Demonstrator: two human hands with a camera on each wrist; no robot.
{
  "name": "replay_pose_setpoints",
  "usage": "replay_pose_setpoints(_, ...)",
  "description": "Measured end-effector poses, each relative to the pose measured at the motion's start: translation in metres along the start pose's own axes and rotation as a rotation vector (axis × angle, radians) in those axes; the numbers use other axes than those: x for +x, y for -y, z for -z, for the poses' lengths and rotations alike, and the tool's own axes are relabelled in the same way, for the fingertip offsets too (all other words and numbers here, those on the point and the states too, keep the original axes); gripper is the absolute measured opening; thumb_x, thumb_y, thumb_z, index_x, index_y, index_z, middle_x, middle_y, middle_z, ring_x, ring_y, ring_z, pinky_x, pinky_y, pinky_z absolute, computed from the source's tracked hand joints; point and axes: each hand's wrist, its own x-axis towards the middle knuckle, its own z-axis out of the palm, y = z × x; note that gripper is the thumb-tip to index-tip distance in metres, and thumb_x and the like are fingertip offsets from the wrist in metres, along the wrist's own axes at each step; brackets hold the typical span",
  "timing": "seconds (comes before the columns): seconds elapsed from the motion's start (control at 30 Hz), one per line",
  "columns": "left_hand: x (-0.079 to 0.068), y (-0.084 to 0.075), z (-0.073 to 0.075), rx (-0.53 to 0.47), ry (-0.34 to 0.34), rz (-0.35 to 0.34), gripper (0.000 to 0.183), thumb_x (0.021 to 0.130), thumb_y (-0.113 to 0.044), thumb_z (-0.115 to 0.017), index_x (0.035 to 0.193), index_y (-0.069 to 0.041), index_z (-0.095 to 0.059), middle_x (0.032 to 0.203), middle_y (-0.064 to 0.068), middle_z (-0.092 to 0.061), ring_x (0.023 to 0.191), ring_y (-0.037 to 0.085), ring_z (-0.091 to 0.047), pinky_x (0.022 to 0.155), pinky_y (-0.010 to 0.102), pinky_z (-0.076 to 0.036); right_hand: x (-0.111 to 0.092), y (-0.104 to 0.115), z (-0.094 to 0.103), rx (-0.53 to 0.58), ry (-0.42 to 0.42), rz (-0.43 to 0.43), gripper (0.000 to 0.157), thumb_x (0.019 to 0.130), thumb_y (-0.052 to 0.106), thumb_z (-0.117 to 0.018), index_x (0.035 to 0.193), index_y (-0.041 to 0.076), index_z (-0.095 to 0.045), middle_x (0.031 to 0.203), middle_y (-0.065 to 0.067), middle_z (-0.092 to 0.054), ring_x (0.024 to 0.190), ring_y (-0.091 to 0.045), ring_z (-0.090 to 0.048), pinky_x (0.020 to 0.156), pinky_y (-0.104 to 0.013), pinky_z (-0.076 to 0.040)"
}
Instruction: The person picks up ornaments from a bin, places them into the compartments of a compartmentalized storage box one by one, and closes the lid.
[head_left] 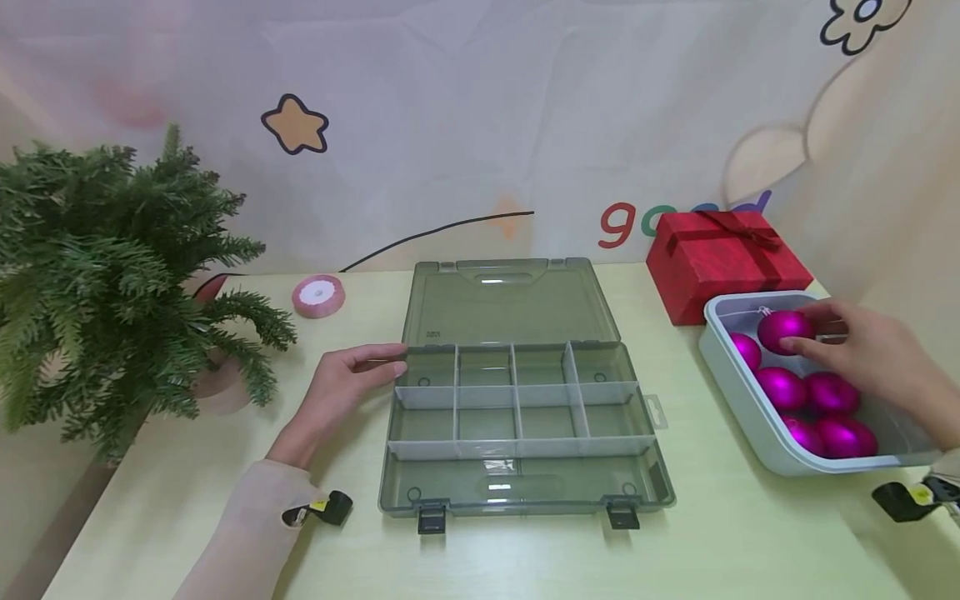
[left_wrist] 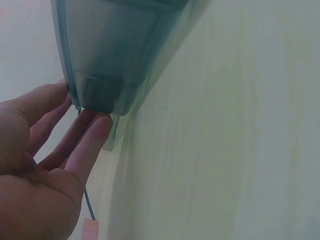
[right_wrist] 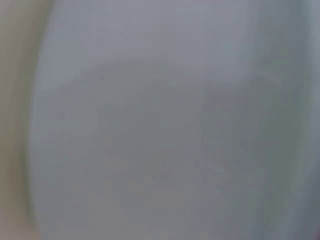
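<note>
With my right hand (head_left: 873, 346) I pinch a shiny magenta bauble (head_left: 778, 328) between thumb and fingers. It sits at my fingertips, to the left of my palm in the head view, its metal cap poking up on the side away from me. Both are at the far end of the pale tub (head_left: 731, 408), beside the other baubles (head_left: 834, 392); whether they touch it, I cannot tell. My left hand (head_left: 339, 387), fingers loosely extended, touches the left edge of the divided box (head_left: 540, 487).
</note>
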Motion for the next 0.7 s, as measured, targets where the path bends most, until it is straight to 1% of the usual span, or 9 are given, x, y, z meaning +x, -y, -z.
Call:
replay_pose_setpoints(0.07,0.000,0.000,0.000,0.000,0.001,-0.004,0.040,0.097,-0.024,-0.081,0.134,-0.008,-0.074,0.131,0.007,-0.074,0.127,0.024,-0.066,0.113,0.039,-0.048,0.000,0.006,0.006,0.011,-0.014,0.004,0.056,0.098,0.020,-0.080,0.134,-0.013,-0.054,0.121,-0.041,-0.062,0.109,-0.064,-0.061,0.080,-0.044,-0.065)
replay_pose_setpoints(0.13,-0.001,0.001,0.000,0.003,0.001,-0.008,0.040,0.098,-0.024,-0.081,0.134,-0.008,-0.074,0.131,0.007,-0.074,0.127,0.024,-0.065,0.112,0.040,-0.048,0.000,0.014,0.012,0.021,-0.035,0.008,0.057,0.097,0.019,-0.080,0.136,-0.013,-0.053,0.123,-0.041,-0.061,0.110,-0.064,-0.061,0.075,-0.024,-0.062)
replay_pose_setpoints(0.23,0.000,0.002,0.000,0.005,0.000,-0.012,0.040,0.097,-0.025,-0.081,0.134,-0.009,-0.074,0.131,0.007,-0.074,0.127,0.024,-0.065,0.112,0.040,-0.048,0.001,0.029,0.020,0.040,-0.063,0.016,0.058,0.097,0.020,-0.080,0.138,-0.011,-0.053,0.127,-0.040,-0.060,0.111,-0.063,-0.061,0.063,0.002,-0.036)
replay_pose_setpoints(0.37,0.000,0.003,0.000,-0.007,-0.007,-0.016,0.040,0.097,-0.023,-0.081,0.133,-0.008,-0.075,0.131,0.007,-0.074,0.127,0.024,-0.065,0.114,0.041,-0.047,0.002,0.054,0.028,0.061,-0.085,0.016,0.060,0.098,0.029,-0.080,0.143,-0.004,-0.055,0.132,-0.034,-0.061,0.113,-0.058,-0.061,0.066,0.005,-0.032)
replay_pose_setpoints(0.4,0.000,0.003,0.000,-0.008,-0.009,-0.016,0.039,0.097,-0.022,-0.082,0.133,-0.008,-0.075,0.131,0.007,-0.074,0.127,0.024,-0.066,0.114,0.041,-0.046,0.003,0.061,0.029,0.069,-0.095,0.023,0.060,0.098,0.030,-0.080,0.143,-0.002,-0.056,0.132,-0.031,-0.062,0.114,-0.047,-0.066,0.067,0.005,-0.033)
replay_pose_setpoints(0.43,0.000,0.003,0.000,-0.009,-0.014,-0.013,0.039,0.097,-0.022,-0.082,0.132,-0.008,-0.075,0.130,0.007,-0.074,0.127,0.024,-0.065,0.114,0.041,-0.046,0.003,0.067,0.030,0.072,-0.099,0.033,0.060,0.098,0.029,-0.081,0.143,-0.001,-0.057,0.133,-0.030,-0.062,0.114,-0.046,-0.066,0.067,0.006,-0.033)
replay_pose_setpoints(0.6,0.000,0.002,-0.001,0.002,-0.046,-0.005,0.037,0.096,-0.020,-0.082,0.130,-0.009,-0.076,0.126,0.006,-0.076,0.120,0.020,-0.069,0.107,0.033,-0.051,0.006,0.102,0.029,0.106,-0.117,0.119,0.059,0.094,0.020,-0.085,0.142,-0.001,-0.059,0.131,-0.027,-0.064,0.113,-0.042,-0.067,0.073,0.007,-0.034)
replay_pose_setpoints(0.63,-0.001,0.002,-0.001,0.003,-0.051,-0.004,0.036,0.096,-0.020,-0.082,0.130,-0.009,-0.077,0.125,0.006,-0.076,0.118,0.020,-0.070,0.106,0.033,-0.052,0.006,0.110,0.028,0.109,-0.115,0.139,0.060,0.093,0.018,-0.086,0.143,-0.001,-0.058,0.131,-0.028,-0.064,0.113,-0.050,-0.065,0.073,0.007,-0.034)
replay_pose_setpoints(0.7,-0.001,0.001,-0.001,0.001,-0.053,-0.008,0.036,0.095,-0.019,-0.082,0.129,-0.009,-0.077,0.124,0.006,-0.077,0.116,0.020,-0.071,0.105,0.033,-0.052,0.006,0.121,0.027,0.136,-0.127,0.180,0.059,0.091,0.017,-0.088,0.141,0.001,-0.061,0.130,-0.023,-0.066,0.111,-0.032,-0.071,0.076,0.006,-0.037)
